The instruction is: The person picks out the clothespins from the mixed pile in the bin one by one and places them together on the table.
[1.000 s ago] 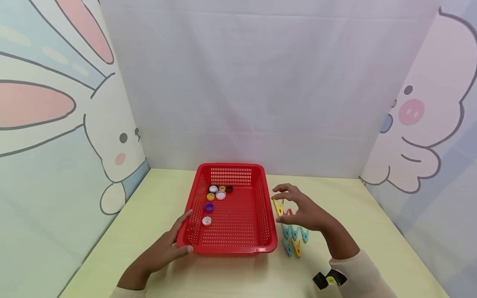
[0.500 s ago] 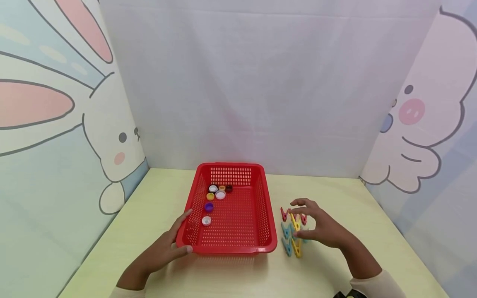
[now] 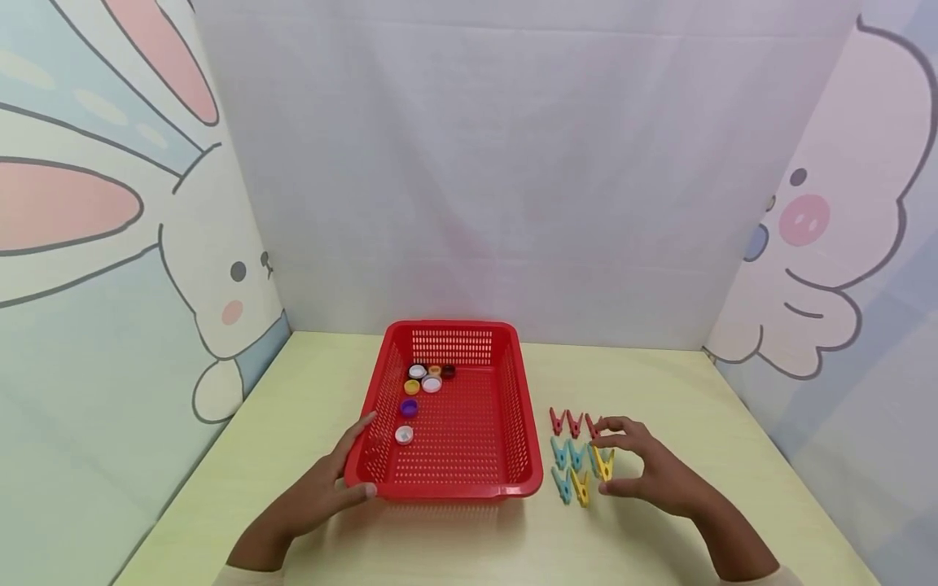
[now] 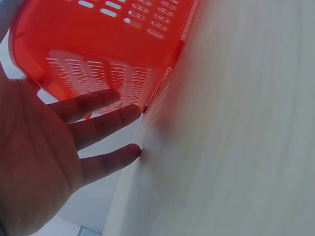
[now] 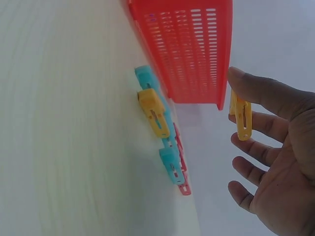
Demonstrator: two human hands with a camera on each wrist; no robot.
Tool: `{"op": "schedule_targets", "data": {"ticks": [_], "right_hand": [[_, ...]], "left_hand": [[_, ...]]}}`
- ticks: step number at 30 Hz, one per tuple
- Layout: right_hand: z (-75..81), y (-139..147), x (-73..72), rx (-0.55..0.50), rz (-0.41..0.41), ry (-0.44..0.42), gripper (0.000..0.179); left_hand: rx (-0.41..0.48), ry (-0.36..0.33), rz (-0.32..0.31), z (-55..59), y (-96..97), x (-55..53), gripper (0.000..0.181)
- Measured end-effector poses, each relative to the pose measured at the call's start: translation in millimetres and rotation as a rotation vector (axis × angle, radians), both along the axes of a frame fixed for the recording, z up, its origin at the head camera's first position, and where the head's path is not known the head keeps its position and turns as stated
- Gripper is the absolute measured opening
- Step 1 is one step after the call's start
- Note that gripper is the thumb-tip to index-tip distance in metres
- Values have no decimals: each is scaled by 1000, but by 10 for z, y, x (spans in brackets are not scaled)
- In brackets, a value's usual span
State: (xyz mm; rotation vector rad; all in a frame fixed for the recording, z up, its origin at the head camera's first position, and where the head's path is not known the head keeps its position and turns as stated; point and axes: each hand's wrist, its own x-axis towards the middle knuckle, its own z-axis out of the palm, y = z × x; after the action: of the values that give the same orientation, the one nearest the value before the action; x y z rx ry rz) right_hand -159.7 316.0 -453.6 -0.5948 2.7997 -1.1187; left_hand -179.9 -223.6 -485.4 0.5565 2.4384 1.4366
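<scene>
My left hand [image 3: 320, 492] rests at the near left corner of a red plastic basket [image 3: 447, 491], thumb by the front rim. In the left wrist view, three of its fingers [image 4: 101, 166] are straight and spread beside the basket wall. Between thumb and fingertips, my right hand [image 3: 652, 472] pinches a yellow clothespin [image 3: 604, 464]. The right wrist view shows this clothespin [image 5: 243, 119] held above the table. It hangs just right of several clothespins lying in rows: red ones [image 3: 575, 424] at the back, blue ones [image 3: 560, 453], and another yellow one [image 3: 580, 488] at the front.
Inside the basket lie several bottle caps along its left side, among them a purple cap [image 3: 409, 408], a yellow cap [image 3: 412, 387] and a white cap [image 3: 404, 435]. A pale yellow table [image 3: 440, 553] carries everything. Cartoon-printed walls [image 3: 220, 244] and a plain backdrop enclose it.
My right hand has carried the yellow clothespin from beside the basket's right rim rightward and nearer, to the right of the laid-out clothespins. My left hand has stayed at the basket corner.
</scene>
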Motion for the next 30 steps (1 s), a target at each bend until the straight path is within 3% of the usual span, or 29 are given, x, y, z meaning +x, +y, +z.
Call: {"op": "schedule_targets", "data": {"ticks": [10, 30], "right_hand": [[-232, 28, 5, 14, -26, -46, 49], [-364, 38, 63, 46, -18, -19, 49]], "left_hand": [[-8, -17, 20, -4, -18, 32, 111], [-33, -33, 25, -19, -11, -14, 109]]}}
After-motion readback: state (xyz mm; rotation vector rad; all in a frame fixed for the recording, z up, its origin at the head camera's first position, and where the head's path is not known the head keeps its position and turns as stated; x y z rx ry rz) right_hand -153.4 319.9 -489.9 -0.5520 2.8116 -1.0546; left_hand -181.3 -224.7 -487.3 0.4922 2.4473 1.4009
